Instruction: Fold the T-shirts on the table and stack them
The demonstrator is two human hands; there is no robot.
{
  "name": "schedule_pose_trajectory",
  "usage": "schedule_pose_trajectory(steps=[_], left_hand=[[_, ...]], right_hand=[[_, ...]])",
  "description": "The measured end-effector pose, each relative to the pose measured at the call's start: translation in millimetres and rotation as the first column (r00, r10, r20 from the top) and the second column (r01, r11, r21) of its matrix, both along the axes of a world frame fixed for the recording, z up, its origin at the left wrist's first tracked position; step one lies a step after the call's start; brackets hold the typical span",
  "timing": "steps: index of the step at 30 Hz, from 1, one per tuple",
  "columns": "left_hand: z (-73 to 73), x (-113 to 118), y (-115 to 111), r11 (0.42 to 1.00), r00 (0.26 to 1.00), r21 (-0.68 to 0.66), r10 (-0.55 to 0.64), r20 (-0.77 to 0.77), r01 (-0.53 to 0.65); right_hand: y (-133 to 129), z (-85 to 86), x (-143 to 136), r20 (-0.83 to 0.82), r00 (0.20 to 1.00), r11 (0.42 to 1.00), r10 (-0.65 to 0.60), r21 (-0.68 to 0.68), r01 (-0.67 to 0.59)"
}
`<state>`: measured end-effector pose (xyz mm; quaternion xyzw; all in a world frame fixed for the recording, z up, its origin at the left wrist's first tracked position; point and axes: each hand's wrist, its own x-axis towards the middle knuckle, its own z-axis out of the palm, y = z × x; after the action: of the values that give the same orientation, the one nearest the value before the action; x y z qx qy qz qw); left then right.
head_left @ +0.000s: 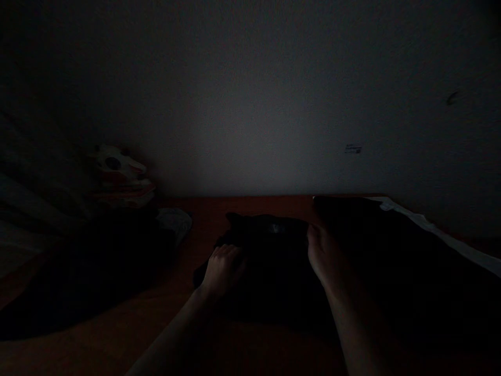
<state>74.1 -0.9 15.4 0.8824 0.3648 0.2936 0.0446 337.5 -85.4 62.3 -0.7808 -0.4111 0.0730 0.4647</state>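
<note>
The scene is very dark. A black garment (270, 271) lies on the reddish-brown surface in front of me, with a small shiny mark near its far edge; its exact kind is lost in the dark. At its left side my left hand (224, 265) has its fingers curled into the fabric. My right hand (320, 250) grips the garment's far right corner, thumb up along the edge. The fingertips of both hands are hidden or in shadow.
Dark cloth (117, 261) lies heaped on the left, with a pale grey piece (176, 222) beside it. More black fabric (399, 250) with a white edge spreads on the right. A black-and-white plush toy (119, 162) sits against the wall (250, 104). Curtain-like folds (27, 198) hang at left.
</note>
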Motion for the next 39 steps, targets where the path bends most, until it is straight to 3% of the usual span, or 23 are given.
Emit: schedule_pose_trajectory(steps=[3,7,10,14,16,18,21,23,26,29,32,34,35,37,39], left_hand=[[-0.9,3.9,-1.0,0.99,0.998,-0.127,-0.053,0.031,0.057],[6.2,6.5,-8.1,0.962,0.958,-0.242,-0.054,0.28,0.125],[10.9,7.4,-15.1,0.974,0.924,-0.137,-0.118,0.363,0.179],[16.1,5.4,-19.8,0.976,0.936,0.017,-0.212,0.281,0.216],[17.7,2.7,-16.8,0.979,0.953,0.0,-0.2,0.227,0.205],[17.2,-0.1,-10.9,0.991,0.975,-0.053,-0.111,0.192,0.124],[12.6,-1.9,-2.1,0.995,0.993,-0.103,0.027,0.115,-0.015],[9.0,-0.6,0.4,0.995,0.999,-0.096,0.017,0.032,-0.014],[6.3,4.0,-1.0,0.991,0.993,-0.113,-0.087,-0.077,0.078],[7.2,7.7,-3.5,0.974,0.996,-0.215,-0.085,-0.035,0.075],[10.5,8.5,-5.5,0.939,0.987,-0.342,0.028,0.16,0.028],[14.5,8.8,-9.2,0.902,0.958,-0.429,0.081,0.277,0.048],[17.2,9.4,-12.2,0.878,0.947,-0.472,0.085,0.311,0.076],[22.9,11.0,-19.5,0.807,0.935,-0.561,0.035,0.353,0.182],[27.6,12.6,-25.6,0.686,0.913,-0.65,-0.053,0.404,0.327]], right_hand=[[-7.9,8.9,-15.0,-0.027,0.996,0.992,0.086,-0.092,-0.088],[-16.2,12.5,-38.3,-0.165,0.946,0.938,0.278,-0.166,-0.305],[-13.4,4.7,-47.7,-0.201,0.911,0.908,0.361,-0.147,-0.392],[-4.9,-5.5,-41.8,-0.27,0.883,0.912,0.384,-0.035,-0.408],[-2.9,-5.6,-32.9,-0.329,0.876,0.927,0.353,-0.001,-0.374],[-2.5,-3.7,-23.0,-0.337,0.906,0.962,0.258,0.003,-0.272],[-3.1,-4.6,-11.8,-0.136,0.988,0.997,0.076,0.042,-0.071],[-3.9,-9.7,-9.4,0.052,0.999,0.999,-0.014,0.051,0.011],[-5.9,-17.5,-14.5,0.253,0.967,0.999,-0.031,-0.032,0.04],[-9.2,-14.8,-27.7,0.355,0.935,0.998,-0.019,-0.045,0.037],[-15.1,-2.7,-45.0,0.291,0.956,0.999,0.043,-0.041,-0.033],[-20.5,4.7,-56.2,0.122,0.967,0.967,0.223,-0.152,-0.204],[-23.2,6.9,-61.1,0.026,0.945,0.925,0.326,-0.214,-0.313],[-26.5,7.8,-68.7,-0.099,0.875,0.827,0.474,-0.293,-0.48],[-26.1,4.6,-72.7,-0.107,0.847,0.794,0.521,-0.303,-0.527]])
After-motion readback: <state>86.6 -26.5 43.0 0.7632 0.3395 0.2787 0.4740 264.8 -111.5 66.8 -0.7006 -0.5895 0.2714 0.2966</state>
